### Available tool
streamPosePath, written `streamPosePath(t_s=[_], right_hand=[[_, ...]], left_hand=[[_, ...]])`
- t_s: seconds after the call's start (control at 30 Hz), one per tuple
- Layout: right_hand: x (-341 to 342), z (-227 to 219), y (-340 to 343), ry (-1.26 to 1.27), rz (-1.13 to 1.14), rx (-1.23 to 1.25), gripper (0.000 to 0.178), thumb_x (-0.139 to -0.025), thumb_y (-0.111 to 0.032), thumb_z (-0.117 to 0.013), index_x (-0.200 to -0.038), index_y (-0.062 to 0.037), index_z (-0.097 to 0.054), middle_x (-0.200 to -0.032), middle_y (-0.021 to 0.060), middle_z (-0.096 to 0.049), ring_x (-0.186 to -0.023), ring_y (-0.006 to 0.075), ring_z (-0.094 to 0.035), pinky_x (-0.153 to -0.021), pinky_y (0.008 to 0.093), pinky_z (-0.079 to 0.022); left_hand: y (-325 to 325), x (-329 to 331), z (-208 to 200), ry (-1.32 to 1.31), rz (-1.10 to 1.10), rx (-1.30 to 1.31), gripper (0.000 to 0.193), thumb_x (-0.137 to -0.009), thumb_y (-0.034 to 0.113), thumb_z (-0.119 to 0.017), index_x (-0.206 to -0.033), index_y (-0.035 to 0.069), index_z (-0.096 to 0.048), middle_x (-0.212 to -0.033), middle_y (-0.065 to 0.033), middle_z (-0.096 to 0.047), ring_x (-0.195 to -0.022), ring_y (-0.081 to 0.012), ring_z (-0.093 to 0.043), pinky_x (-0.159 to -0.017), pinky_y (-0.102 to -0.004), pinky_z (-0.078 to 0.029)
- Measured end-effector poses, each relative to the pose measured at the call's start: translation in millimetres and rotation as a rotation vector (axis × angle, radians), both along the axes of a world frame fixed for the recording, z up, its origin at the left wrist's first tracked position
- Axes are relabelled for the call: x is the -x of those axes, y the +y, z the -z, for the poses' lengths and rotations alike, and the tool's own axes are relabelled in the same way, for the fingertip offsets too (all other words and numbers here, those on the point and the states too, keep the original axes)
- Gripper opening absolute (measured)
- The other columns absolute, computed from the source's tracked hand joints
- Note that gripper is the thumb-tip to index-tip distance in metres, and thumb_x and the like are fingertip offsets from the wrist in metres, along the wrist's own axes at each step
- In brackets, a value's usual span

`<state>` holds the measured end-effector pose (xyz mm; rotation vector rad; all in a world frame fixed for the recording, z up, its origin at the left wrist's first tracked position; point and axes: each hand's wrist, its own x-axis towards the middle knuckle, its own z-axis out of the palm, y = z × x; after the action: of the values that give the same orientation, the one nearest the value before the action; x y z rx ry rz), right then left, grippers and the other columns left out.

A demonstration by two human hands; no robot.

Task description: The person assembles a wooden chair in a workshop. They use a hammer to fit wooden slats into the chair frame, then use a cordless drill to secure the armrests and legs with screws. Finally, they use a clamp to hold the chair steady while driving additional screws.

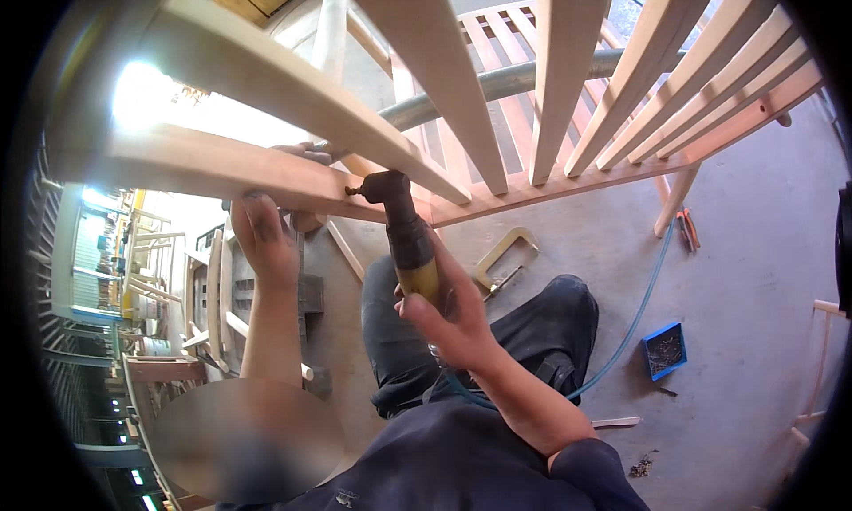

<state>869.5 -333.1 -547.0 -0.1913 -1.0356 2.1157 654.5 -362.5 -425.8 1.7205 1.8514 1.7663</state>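
Note:
My right hand (454, 320) is wrapped round a yellow and black right-angle air drill (410, 240). The drill's dark angled head points left, and its small brass-coloured tip meets the side of a wooden rail (191, 161) near a corner joint. On the same rail, further left, my left hand (269, 240) is closed, the thumb on the near side and the fingers behind. The rail belongs to a pale slatted wooden frame (568, 181), tilted up before me. A blue air hose (646, 311) loops from beneath my right forearm to the right.
A C-clamp (508, 252) lies on the floor past my knees. To the right are orange-handled pliers (688, 231) and a blue tray (652, 366) of small dark fasteners. Another slatted wooden piece (510, 27) stands behind the frame. More wooden furniture parts (213, 289) stand at left.

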Motion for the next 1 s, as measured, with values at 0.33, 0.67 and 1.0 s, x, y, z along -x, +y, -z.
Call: streamPosePath(t_s=[0.33, 0.67, 1.0], right_hand=[[7.5, 13.3, 26.9, 0.415, -0.522, 0.199, 0.108, -0.092, -0.075, -0.047, -0.162, -0.0101, 0.004, -0.132, 0.0136, -0.050, -0.099, 0.0221, -0.061, -0.084, 0.0358, -0.051], [5.7, 11.9, 21.9, 0.327, -0.496, 0.179, 0.099, -0.094, -0.076, -0.039, -0.161, -0.0105, -0.006, -0.107, 0.0087, -0.056, -0.077, 0.0144, -0.057, -0.068, 0.0310, -0.050], [5.2, -6.2, 9.0, 0.179, -0.364, 0.272, 0.081, -0.097, -0.075, -0.031, -0.153, -0.0161, -0.026, -0.099, 0.0069, -0.058, -0.068, 0.0160, -0.058, -0.055, 0.0307, -0.048]], left_hand=[[-10.6, 1.4, 25.1, -0.114, -0.113, -0.095, 0.065, -0.105, 0.060, -0.035, -0.144, 0.007, -0.037, -0.133, -0.0114, -0.054, -0.116, -0.0236, -0.059, -0.093, -0.0386, -0.053], [-27.4, 7.9, 41.8, -0.068, -0.165, -0.111, 0.089, -0.079, 0.042, -0.082, -0.141, 0.005, -0.031, -0.122, -0.0078, -0.051, -0.105, -0.0185, -0.056, -0.080, -0.0314, -0.050], [32.5, -99.3, 41.5, 0.248, -0.645, -0.003, 0.126, -0.061, 0.032, -0.096, -0.145, -0.005, -0.011, -0.134, -0.0193, -0.032, -0.129, -0.0303, -0.035, -0.112, -0.0434, -0.028]])
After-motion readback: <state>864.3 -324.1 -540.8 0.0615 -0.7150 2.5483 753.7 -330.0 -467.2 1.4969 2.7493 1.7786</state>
